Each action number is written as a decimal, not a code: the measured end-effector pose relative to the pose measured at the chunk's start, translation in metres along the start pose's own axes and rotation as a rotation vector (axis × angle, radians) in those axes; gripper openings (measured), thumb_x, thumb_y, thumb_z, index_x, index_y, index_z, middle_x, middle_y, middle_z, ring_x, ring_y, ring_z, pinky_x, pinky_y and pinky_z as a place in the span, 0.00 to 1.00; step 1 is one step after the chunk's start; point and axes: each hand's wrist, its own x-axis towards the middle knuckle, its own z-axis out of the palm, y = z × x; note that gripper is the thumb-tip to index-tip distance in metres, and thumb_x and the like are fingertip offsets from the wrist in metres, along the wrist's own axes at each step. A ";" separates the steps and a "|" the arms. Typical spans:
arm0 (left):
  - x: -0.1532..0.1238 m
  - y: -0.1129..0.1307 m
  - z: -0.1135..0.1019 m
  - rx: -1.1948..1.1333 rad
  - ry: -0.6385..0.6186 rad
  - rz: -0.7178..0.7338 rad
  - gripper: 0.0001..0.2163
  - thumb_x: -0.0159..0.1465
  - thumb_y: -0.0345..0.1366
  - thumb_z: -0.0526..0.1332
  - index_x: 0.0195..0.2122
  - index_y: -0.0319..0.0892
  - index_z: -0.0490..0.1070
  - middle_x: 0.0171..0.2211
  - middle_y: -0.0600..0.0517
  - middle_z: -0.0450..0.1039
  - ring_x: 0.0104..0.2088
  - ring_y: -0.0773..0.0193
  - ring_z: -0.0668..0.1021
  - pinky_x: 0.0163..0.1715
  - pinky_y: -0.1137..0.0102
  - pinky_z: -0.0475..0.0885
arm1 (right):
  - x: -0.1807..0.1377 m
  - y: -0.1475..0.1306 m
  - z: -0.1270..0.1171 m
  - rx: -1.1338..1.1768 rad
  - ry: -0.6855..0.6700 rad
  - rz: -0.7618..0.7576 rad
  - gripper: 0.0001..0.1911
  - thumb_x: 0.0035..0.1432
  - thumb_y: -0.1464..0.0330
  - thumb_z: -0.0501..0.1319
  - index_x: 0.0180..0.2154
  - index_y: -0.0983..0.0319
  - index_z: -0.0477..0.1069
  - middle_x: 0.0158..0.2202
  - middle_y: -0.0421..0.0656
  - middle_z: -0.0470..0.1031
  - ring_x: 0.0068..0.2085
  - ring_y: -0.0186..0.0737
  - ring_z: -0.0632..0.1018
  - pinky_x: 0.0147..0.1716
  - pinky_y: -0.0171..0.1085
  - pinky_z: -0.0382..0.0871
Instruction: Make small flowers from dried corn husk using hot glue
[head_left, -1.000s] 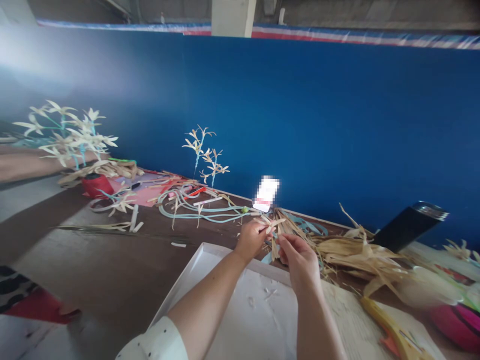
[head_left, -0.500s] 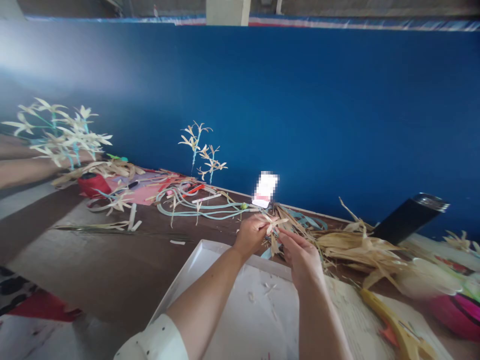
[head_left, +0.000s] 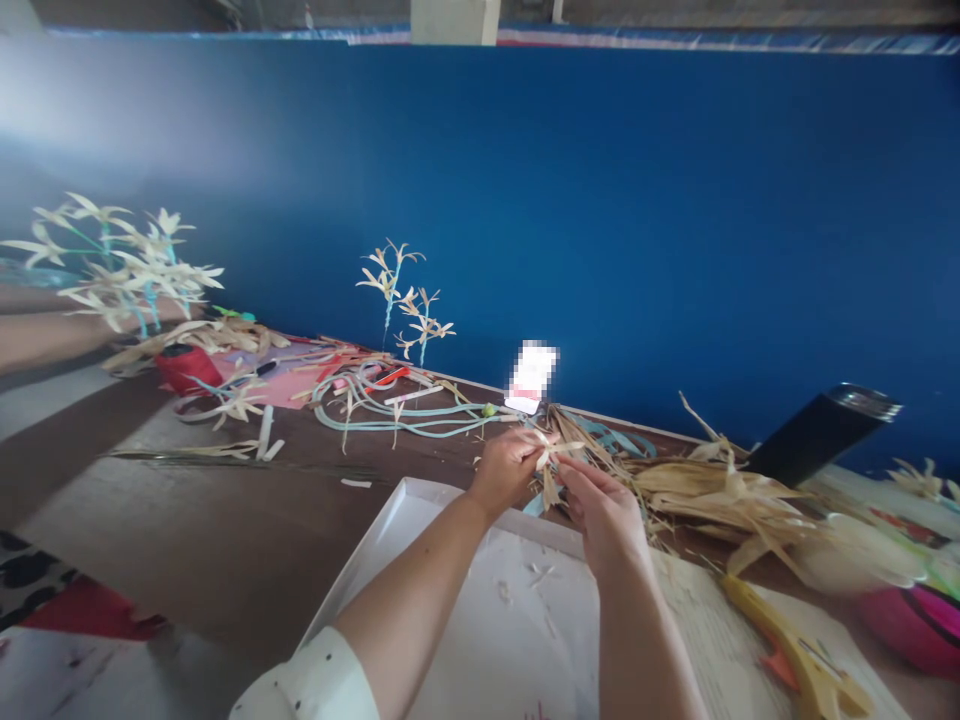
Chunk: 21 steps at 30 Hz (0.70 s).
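Over the far edge of a white tray (head_left: 360, 570), my left hand (head_left: 510, 465) is closed on a small pale flower (head_left: 551, 450) with narrow petals that look like dried husk. My right hand (head_left: 600, 500) pinches at the same flower from the right, thumb and forefinger together at its lower petals. The exact grip of the fingertips is too small to make out. Behind the hands, a phone (head_left: 531, 380) with a blurred screen leans upright. A pile of dried husks (head_left: 712, 490) lies right of my right hand.
Light blue cord (head_left: 390, 430) loops across the table. Two finished flower stems (head_left: 390, 285) stand by the blue wall. A black tumbler (head_left: 817, 435) leans at right, above a yellow glue gun (head_left: 795, 650). At left, another person's arm (head_left: 45, 335) reaches behind a bunch of flowers (head_left: 142, 270).
The flower between my hands has turned a little, its petals now pointing slightly more to the right. Both hands stay almost in place.
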 end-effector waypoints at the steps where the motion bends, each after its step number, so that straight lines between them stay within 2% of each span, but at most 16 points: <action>1: 0.000 0.001 0.000 0.000 -0.003 0.000 0.13 0.63 0.34 0.54 0.25 0.40 0.75 0.36 0.50 0.77 0.43 0.64 0.76 0.44 0.72 0.69 | -0.001 -0.001 0.000 0.001 0.000 0.003 0.20 0.33 0.64 0.71 0.33 0.64 0.78 0.19 0.38 0.69 0.16 0.23 0.57 0.13 0.27 0.50; 11: -0.001 0.001 -0.001 0.069 -0.016 0.022 0.13 0.63 0.35 0.53 0.27 0.41 0.76 0.39 0.50 0.77 0.43 0.64 0.75 0.45 0.72 0.69 | -0.004 -0.004 0.002 -0.039 0.007 -0.015 0.21 0.33 0.62 0.71 0.34 0.65 0.78 0.19 0.39 0.69 0.16 0.24 0.56 0.12 0.27 0.48; 21: 0.000 0.000 -0.001 0.123 -0.025 0.090 0.12 0.64 0.34 0.52 0.34 0.40 0.76 0.40 0.49 0.76 0.43 0.64 0.75 0.45 0.72 0.69 | -0.004 -0.004 0.005 -0.064 0.051 -0.007 0.19 0.32 0.63 0.71 0.31 0.64 0.78 0.17 0.38 0.68 0.16 0.24 0.58 0.13 0.27 0.51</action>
